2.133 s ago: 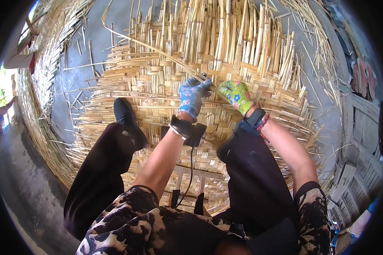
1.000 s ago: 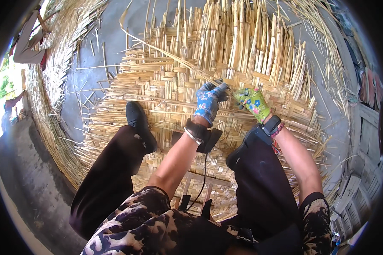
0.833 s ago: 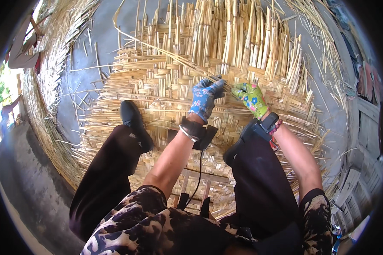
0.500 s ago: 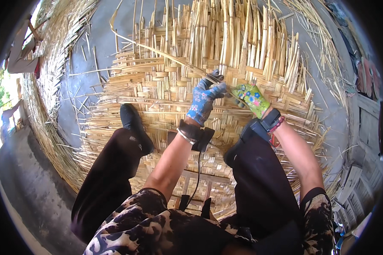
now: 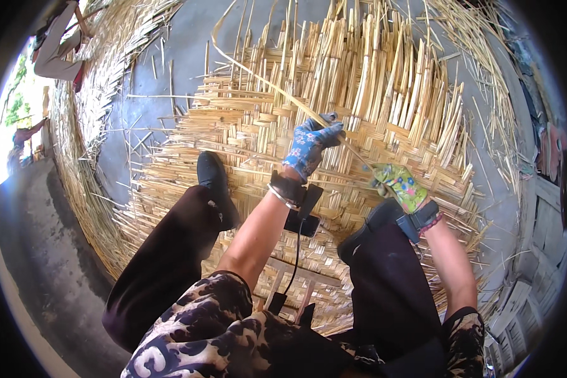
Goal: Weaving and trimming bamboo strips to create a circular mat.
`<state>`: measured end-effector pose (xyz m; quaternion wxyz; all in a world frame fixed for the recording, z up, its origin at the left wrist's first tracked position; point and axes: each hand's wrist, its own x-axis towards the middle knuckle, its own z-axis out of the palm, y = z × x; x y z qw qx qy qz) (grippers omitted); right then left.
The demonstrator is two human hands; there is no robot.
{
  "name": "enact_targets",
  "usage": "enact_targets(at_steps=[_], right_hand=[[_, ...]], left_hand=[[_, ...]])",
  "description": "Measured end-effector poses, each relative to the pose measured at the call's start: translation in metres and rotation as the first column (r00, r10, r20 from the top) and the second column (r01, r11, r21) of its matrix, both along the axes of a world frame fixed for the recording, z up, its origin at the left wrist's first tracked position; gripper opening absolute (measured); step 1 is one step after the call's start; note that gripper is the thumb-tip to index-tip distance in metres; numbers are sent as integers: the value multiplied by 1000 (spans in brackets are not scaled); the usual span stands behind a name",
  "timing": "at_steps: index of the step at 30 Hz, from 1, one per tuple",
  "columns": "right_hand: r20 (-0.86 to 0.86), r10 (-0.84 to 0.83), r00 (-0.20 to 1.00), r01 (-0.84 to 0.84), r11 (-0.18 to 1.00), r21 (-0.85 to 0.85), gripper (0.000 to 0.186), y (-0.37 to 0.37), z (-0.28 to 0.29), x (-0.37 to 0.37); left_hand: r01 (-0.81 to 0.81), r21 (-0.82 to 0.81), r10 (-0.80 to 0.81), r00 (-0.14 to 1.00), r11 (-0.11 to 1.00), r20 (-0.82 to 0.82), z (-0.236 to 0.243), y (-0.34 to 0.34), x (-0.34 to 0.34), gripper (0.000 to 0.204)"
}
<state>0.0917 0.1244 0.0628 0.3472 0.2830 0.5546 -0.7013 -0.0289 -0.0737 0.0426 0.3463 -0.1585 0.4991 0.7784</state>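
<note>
A long, pale split reed strip (image 5: pixel 285 94) slants across the view, its far end curling up at the top. My left hand (image 5: pixel 311 146), in a blue flowered glove, is closed around the strip near its middle. Lower and to the right, my right hand (image 5: pixel 402 188), in a green flowered glove, pinches the strip close to its near end. Between the hands the strip runs taut and straight. Beneath them spreads a partly woven reed mat (image 5: pixel 422 146), with loose reed ends (image 5: pixel 365 57) sticking out at its far and left sides.
My black shoes (image 5: pixel 215 183) rest on the mat. A low wooden stool (image 5: pixel 309 272) shows between my legs. More woven reed (image 5: pixel 85 157) lies at the left, where another person's legs (image 5: pixel 60 53) show. Loose stalks (image 5: pixel 485 69) litter the grey floor on the right.
My right hand has moved right and nearer to me, away from my left hand, so more strip shows between them. The view has shifted slightly left.
</note>
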Motion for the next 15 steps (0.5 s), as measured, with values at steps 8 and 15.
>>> enact_targets(at_steps=[8,15], right_hand=[[181,-315,932,363,809,-463,56,40,-58,59],[-296,-275,915,289,957,4,22,30,-42,55]], left_hand=[[-193,227,243,946,955,-216,6,-80,-99,19],[-518,97,391,496,850,-775,89,-182,-146,32]])
